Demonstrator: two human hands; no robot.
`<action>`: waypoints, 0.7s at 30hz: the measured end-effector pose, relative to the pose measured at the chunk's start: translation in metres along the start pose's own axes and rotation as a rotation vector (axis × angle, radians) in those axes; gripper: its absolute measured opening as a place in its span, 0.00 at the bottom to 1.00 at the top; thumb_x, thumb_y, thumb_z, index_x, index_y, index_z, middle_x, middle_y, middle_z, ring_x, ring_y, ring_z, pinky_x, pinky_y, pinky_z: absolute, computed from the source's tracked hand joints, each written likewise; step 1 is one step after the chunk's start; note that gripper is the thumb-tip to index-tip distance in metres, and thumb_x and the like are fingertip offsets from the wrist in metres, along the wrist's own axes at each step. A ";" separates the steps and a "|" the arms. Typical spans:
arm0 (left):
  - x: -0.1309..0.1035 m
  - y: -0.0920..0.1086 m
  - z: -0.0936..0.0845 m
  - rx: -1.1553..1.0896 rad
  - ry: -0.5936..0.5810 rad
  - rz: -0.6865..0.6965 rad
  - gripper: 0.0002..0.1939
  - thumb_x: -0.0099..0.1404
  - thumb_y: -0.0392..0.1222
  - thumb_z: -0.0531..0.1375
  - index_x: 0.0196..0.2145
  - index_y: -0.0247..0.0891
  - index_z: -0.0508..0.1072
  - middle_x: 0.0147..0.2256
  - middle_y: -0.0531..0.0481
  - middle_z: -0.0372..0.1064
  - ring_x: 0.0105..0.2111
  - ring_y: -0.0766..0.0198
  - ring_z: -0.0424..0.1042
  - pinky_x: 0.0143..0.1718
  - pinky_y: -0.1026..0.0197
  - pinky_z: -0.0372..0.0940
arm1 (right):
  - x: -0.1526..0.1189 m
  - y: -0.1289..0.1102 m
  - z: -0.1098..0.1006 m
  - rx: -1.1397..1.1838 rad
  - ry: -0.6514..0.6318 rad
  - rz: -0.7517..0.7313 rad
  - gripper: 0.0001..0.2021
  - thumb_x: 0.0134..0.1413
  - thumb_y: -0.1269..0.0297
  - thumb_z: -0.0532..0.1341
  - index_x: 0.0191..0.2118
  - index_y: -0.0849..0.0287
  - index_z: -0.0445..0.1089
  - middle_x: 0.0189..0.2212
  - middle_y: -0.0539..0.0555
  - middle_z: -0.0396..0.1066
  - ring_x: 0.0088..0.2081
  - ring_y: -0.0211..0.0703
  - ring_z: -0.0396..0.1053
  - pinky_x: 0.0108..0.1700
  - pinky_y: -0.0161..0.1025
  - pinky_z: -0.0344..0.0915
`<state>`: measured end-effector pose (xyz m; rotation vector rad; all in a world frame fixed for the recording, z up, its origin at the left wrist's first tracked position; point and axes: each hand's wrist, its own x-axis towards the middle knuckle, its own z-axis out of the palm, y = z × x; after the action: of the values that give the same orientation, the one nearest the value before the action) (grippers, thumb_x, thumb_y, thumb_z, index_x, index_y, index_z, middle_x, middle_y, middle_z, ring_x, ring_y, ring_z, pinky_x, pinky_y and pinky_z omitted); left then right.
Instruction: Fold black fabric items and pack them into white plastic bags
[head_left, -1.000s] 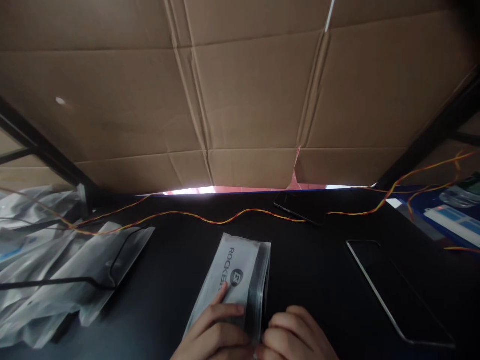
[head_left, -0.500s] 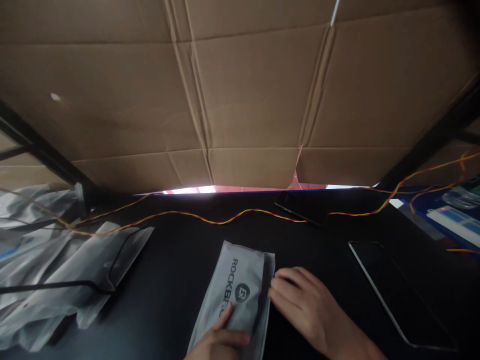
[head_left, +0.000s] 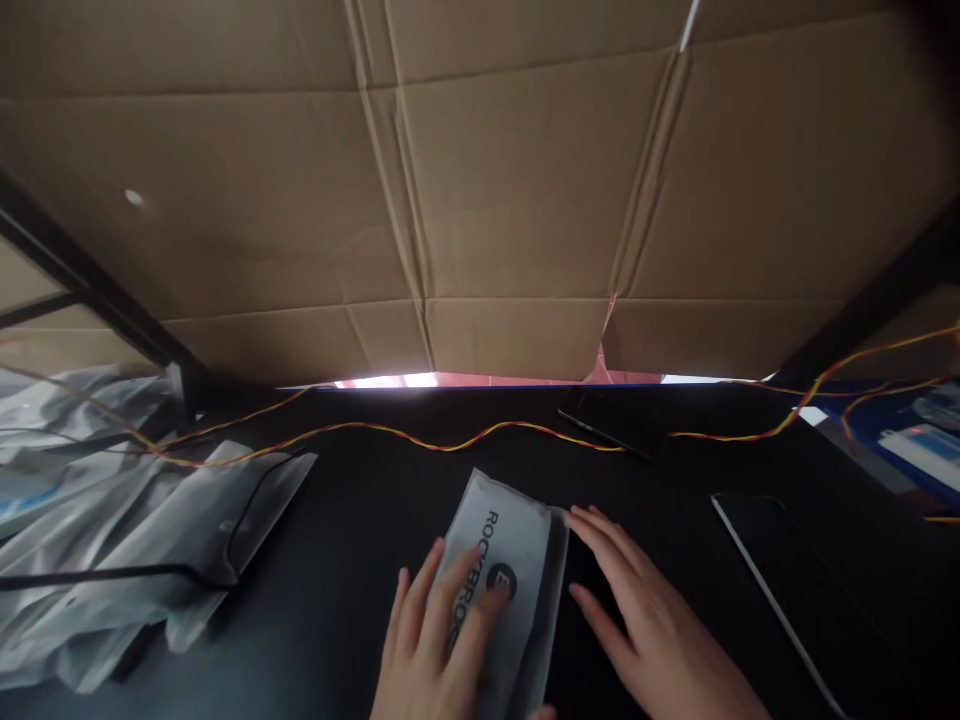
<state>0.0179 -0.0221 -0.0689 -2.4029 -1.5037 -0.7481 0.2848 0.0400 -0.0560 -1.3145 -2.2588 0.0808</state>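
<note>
While, in the head view, the spread left hand (head_left: 439,635) rests on a flat, pale grey, black-lettered plastic packet (head_left: 521,540) at six o'clock and the unclenched right hand (head_left: 649,610) meets its far-right edge, frosted plastic bags (head_left: 180,520) lie at the packet's nine, a red-and-yellow twisted wire (head_left: 375,426) at twelve and a black, silver-edged slab (head_left: 799,590) at three.

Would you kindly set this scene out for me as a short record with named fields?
Left hand: fingers spread over the printed pouch, on its face
Right hand: fingers apart, a fingertip at the pouch's right edge; contact unclear
Pouch: pale, dark lettering beginning ROCK, partly covered by the left hand
Left side: frosted bags, black cable across them
Right side: dark flat slab with a pale edge
Farther back: red-yellow wire, second dark slab, cardboard
Surface: black table
</note>
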 end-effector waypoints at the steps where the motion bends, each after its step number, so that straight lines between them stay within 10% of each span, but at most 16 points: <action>1: 0.008 0.001 0.001 0.084 -0.010 -0.016 0.37 0.68 0.67 0.67 0.67 0.44 0.74 0.67 0.36 0.73 0.62 0.25 0.75 0.50 0.28 0.81 | -0.007 -0.001 0.003 0.003 0.003 -0.004 0.28 0.79 0.60 0.55 0.78 0.53 0.54 0.71 0.59 0.69 0.70 0.54 0.70 0.63 0.53 0.78; 7: 0.038 -0.015 -0.015 0.112 -0.013 -0.040 0.30 0.70 0.34 0.56 0.67 0.48 0.72 0.65 0.45 0.75 0.58 0.43 0.81 0.45 0.45 0.84 | -0.020 -0.001 0.014 0.018 0.060 -0.002 0.31 0.79 0.59 0.57 0.80 0.53 0.52 0.72 0.58 0.69 0.71 0.57 0.69 0.64 0.58 0.77; 12: 0.006 -0.085 -0.049 0.150 0.097 -0.279 0.26 0.78 0.49 0.54 0.71 0.55 0.65 0.67 0.46 0.71 0.61 0.32 0.77 0.56 0.28 0.77 | -0.019 -0.003 0.016 -0.010 0.077 -0.008 0.28 0.79 0.59 0.57 0.77 0.55 0.58 0.71 0.58 0.70 0.70 0.56 0.70 0.64 0.58 0.78; 16: -0.034 -0.128 -0.054 0.377 -0.058 -0.461 0.31 0.79 0.62 0.48 0.74 0.55 0.59 0.68 0.45 0.70 0.66 0.14 0.67 0.53 0.12 0.69 | -0.019 -0.004 0.018 -0.032 0.086 -0.024 0.26 0.79 0.59 0.57 0.76 0.56 0.60 0.71 0.58 0.70 0.70 0.57 0.69 0.64 0.60 0.78; 21: -0.021 -0.105 -0.047 0.216 0.026 -0.365 0.30 0.81 0.55 0.50 0.76 0.55 0.57 0.74 0.47 0.61 0.76 0.27 0.53 0.69 0.15 0.53 | -0.019 -0.003 0.018 -0.050 0.063 -0.024 0.23 0.79 0.58 0.57 0.73 0.54 0.65 0.71 0.56 0.70 0.70 0.58 0.69 0.64 0.60 0.78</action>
<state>-0.0972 -0.0107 -0.0494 -1.9821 -1.9302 -0.6404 0.2814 0.0258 -0.0779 -1.2969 -2.2360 -0.0251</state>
